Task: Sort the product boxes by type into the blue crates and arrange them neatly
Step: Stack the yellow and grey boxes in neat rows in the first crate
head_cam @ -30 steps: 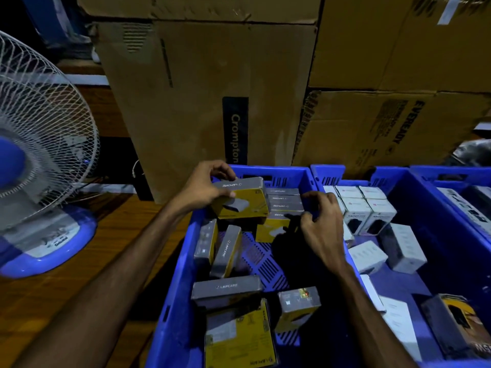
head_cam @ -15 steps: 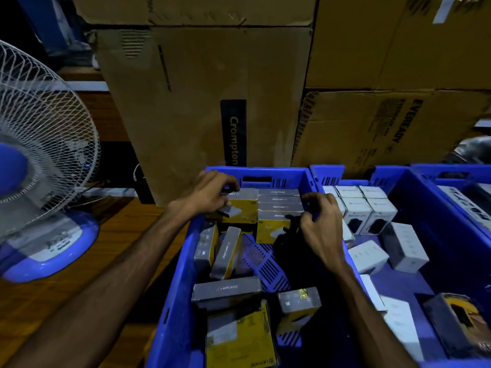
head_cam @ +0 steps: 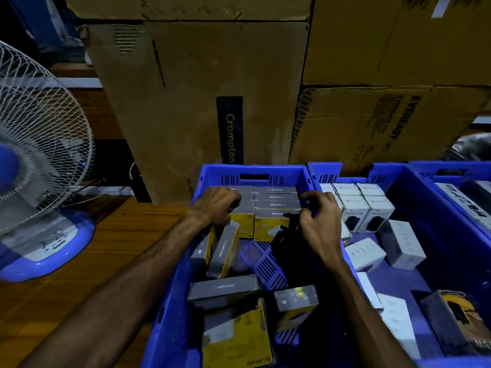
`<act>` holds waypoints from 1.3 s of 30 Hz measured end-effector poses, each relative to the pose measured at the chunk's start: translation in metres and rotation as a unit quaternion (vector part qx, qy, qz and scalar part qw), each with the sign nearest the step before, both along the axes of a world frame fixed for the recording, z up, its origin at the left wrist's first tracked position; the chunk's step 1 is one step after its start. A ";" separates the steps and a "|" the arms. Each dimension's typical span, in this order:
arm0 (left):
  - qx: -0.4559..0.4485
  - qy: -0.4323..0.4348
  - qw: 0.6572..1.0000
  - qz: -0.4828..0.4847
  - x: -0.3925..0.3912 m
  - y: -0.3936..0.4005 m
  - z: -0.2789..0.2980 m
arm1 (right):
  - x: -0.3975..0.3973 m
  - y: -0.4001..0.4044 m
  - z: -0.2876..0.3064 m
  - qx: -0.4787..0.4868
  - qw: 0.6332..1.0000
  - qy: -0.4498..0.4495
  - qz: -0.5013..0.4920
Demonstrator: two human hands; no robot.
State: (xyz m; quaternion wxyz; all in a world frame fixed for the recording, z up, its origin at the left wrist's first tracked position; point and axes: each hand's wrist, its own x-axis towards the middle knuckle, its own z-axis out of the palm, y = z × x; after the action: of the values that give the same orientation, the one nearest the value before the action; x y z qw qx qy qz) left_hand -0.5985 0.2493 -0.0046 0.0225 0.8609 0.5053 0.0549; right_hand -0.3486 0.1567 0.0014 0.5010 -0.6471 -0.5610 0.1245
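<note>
Looking down through the head camera, I am seeing both hands working at the far end of the nearest blue crate [head_cam: 172,301]. The left hand [head_cam: 216,204] is resting on the yellow and grey boxes [head_cam: 276,208] standing in the back row against the crate's far wall, its fingers [head_cam: 233,201] curled over the top of the leftmost box and gripping it. The right hand [head_cam: 320,221] is hovering just beside the row's right end, fingers loosely curled; whether they are pinching anything I cannot tell, since a dark shape below them is lost in shadow.

I am judging these boxes as light, stiff cardboard with smooth printed faces, so they should slide easily against each other and crush at the corners if squeezed. Holding one across its narrow grey edges, thumb on one side and fingers opposite, looks safest.

They are flat rectangular packs, grey on top with small white lettering and yellow on the broad face. More are lying loose and tilted nearer me, while white boxes [head_cam: 364,205] are sitting in the neighbouring crate [head_cam: 435,235].
</note>
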 end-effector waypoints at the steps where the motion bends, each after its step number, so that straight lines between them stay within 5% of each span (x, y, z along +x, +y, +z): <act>1: -0.001 -0.001 1.000 0.005 0.001 0.001 -0.002 | 0.000 0.000 0.000 -0.001 1.000 0.003 -0.001; 16: 0.008 -0.021 0.998 0.059 0.012 -0.003 -0.016 | -0.001 -0.002 0.003 0.001 1.000 0.023 -0.002; 22: 0.014 -0.095 0.990 0.107 0.012 -0.022 -0.007 | 0.000 0.000 0.003 -0.020 1.000 0.013 -0.001; 32: 0.042 0.174 0.973 0.143 0.017 -0.094 -0.015 | -0.002 0.000 0.001 -0.033 0.999 0.014 0.003; 39: 0.018 0.110 0.982 0.155 0.019 -0.102 -0.011 | -0.003 -0.003 0.004 -0.039 0.999 0.018 0.005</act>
State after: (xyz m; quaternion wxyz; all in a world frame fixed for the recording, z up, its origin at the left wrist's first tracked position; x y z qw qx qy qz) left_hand -0.5790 0.1475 -0.0160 -0.0572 0.7734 0.6307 -0.0283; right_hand -0.3513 0.1532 0.0051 0.4848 -0.6610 -0.5499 0.1603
